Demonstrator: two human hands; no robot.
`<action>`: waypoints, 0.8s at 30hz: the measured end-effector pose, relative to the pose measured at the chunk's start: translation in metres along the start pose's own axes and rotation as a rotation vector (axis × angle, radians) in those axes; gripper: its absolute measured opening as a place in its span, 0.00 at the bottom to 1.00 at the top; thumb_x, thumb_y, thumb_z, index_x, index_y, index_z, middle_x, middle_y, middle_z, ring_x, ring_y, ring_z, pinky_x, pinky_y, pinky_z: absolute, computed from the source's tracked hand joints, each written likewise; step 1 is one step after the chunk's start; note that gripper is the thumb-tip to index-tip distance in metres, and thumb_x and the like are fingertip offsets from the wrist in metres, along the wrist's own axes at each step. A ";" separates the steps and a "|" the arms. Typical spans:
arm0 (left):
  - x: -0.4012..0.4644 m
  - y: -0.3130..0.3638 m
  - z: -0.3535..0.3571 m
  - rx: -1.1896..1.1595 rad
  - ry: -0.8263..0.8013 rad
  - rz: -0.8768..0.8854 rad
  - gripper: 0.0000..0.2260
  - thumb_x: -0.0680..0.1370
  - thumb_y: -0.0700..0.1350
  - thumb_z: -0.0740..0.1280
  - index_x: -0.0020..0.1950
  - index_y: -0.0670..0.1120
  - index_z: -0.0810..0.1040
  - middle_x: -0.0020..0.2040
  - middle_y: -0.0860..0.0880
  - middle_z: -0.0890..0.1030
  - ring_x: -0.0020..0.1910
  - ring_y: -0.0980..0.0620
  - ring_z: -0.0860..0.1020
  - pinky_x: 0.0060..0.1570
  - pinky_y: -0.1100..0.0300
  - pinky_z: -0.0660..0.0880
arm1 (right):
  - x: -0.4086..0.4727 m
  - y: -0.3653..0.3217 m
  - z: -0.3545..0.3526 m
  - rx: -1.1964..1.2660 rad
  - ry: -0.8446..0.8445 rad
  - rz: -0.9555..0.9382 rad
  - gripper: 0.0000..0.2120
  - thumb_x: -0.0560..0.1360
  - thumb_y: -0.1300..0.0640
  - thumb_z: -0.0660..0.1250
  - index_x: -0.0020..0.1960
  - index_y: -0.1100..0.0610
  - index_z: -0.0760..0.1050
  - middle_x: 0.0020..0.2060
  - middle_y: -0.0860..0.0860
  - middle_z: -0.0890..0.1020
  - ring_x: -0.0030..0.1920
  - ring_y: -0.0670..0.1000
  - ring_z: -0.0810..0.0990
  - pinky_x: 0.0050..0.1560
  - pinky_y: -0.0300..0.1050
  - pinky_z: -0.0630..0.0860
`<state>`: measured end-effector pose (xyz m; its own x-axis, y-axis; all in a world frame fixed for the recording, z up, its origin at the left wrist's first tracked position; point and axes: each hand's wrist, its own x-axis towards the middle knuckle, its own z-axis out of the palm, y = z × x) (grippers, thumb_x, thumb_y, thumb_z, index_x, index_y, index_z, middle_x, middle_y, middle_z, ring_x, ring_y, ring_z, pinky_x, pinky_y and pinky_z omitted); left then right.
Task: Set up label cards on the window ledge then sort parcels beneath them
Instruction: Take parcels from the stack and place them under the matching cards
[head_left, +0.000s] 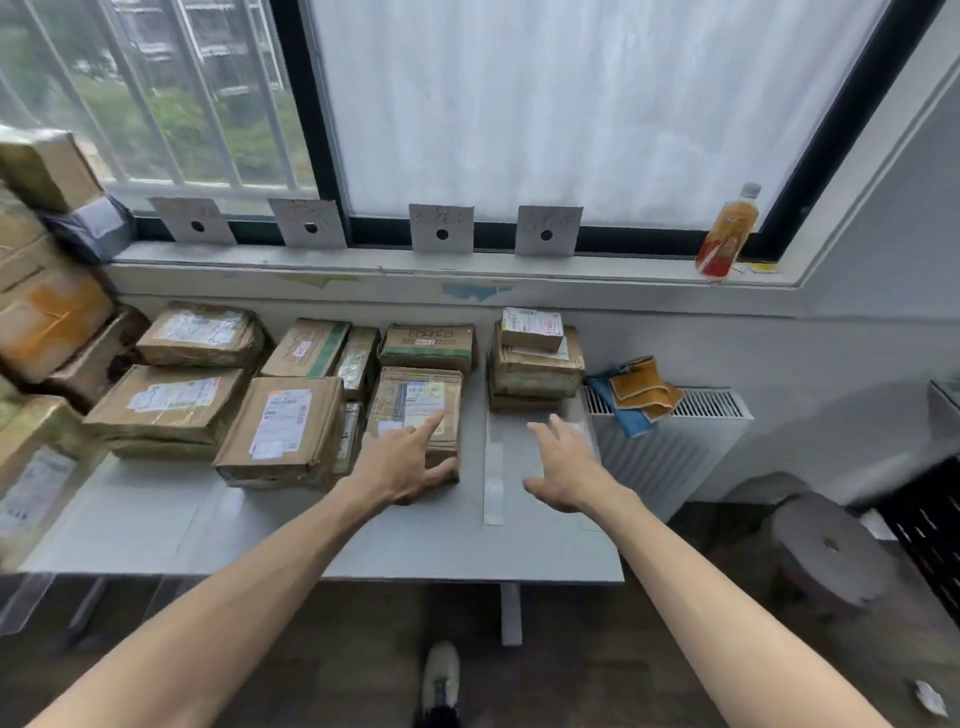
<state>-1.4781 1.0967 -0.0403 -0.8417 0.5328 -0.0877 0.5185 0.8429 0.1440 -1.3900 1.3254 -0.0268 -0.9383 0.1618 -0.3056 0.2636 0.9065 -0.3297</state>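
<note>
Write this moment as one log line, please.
left hand: resting on parcel | right hand: open above table | label cards: up

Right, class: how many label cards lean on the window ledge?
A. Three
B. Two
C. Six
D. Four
D: four grey label cards, each with a dark hole, stand in a row along the window ledge above the parcels.

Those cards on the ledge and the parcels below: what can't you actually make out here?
- Writing on the four cards, head view: faint and too small to read.
- Parcel labels, such as the one under the left hand: print too small.
- Parcel pile at far left: cut off by the frame edge and blurred.
- Lower parcels in the right stack: covered by those on top.
- Right hand: motion-blurred fingers.
</note>
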 end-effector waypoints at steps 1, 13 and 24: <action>-0.013 -0.005 -0.004 -0.005 0.014 -0.023 0.36 0.79 0.66 0.57 0.82 0.54 0.48 0.68 0.44 0.76 0.64 0.43 0.76 0.62 0.47 0.73 | -0.002 -0.010 0.004 -0.004 -0.002 -0.015 0.40 0.77 0.53 0.69 0.81 0.52 0.50 0.81 0.56 0.46 0.81 0.57 0.45 0.78 0.56 0.55; -0.177 -0.136 -0.036 -0.034 0.106 -0.348 0.36 0.78 0.69 0.53 0.81 0.55 0.47 0.64 0.45 0.79 0.61 0.42 0.77 0.59 0.46 0.71 | -0.020 -0.222 0.059 -0.086 -0.034 -0.392 0.39 0.76 0.53 0.70 0.80 0.54 0.54 0.80 0.59 0.53 0.80 0.60 0.52 0.78 0.53 0.54; -0.379 -0.342 -0.057 -0.334 0.100 -0.758 0.36 0.77 0.73 0.42 0.81 0.58 0.42 0.60 0.36 0.80 0.57 0.35 0.78 0.57 0.46 0.73 | -0.068 -0.511 0.179 -0.198 -0.130 -0.667 0.40 0.76 0.51 0.72 0.80 0.53 0.54 0.80 0.59 0.50 0.80 0.59 0.51 0.77 0.53 0.59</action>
<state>-1.3447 0.6018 -0.0006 -0.9621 -0.1923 -0.1933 -0.2527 0.8951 0.3673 -1.4210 0.7810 0.0025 -0.8479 -0.4895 -0.2037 -0.4154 0.8520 -0.3185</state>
